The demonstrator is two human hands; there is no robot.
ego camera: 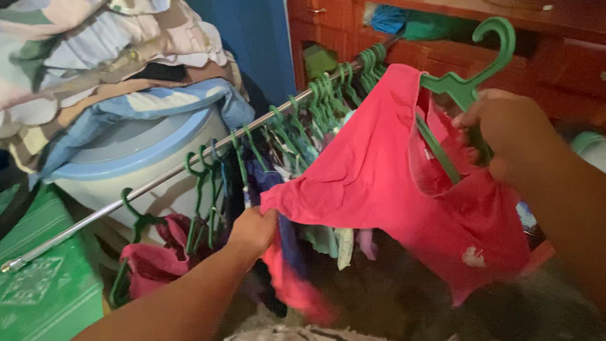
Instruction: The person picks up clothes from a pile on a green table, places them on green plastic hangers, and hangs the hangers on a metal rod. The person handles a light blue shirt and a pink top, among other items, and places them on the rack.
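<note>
Cluttered laundry corner, metal clothes rail [158, 183] at nine o'clock. Left hand [252, 230] fingers pinch the soft, light pink cotton shirt [372, 177]; right hand [499, 129] grips its stiff green plastic hanger [464, 85].

Just the one head cam, looking down and forward over both arms, pretty close in. The left hand [252, 230] sits low centre, the right hand [499, 136] upper right, with the rail [158, 183] running diagonally behind them.

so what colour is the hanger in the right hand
Green hanger, held in the right hand; seen from the head view.
</note>
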